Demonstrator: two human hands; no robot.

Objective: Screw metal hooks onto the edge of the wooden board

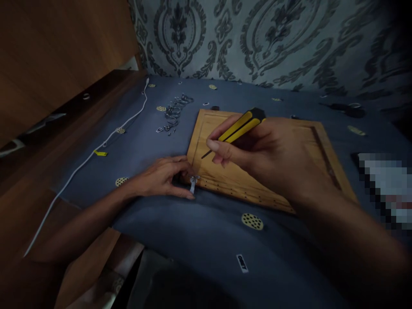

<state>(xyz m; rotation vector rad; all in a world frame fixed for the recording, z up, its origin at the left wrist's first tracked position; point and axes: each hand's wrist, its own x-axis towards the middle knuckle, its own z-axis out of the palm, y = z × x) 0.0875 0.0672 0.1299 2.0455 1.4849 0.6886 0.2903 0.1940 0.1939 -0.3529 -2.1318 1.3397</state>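
A wooden board [219, 180] with a raised rim and a row of small dark holes along its near edge lies on the blue cloth. At its near left corner, my left hand [169, 176] pinches a small silver metal hook [192, 184] against the edge, thumb below and fingers on the board. My right hand [270, 150] grips a yellow and black screwdriver [240, 126] above the board. The thin dark tip points down and left toward the hook, apart from it.
Beyond my left hand lies a pile of metal hooks [175, 109] with small bits beside it. A white cable [86, 159] runs along the left, near a yellow strip [101, 153]. Dark scissors-like handles [350, 110] lie back right; a blurred-out object [386, 184] is at right.
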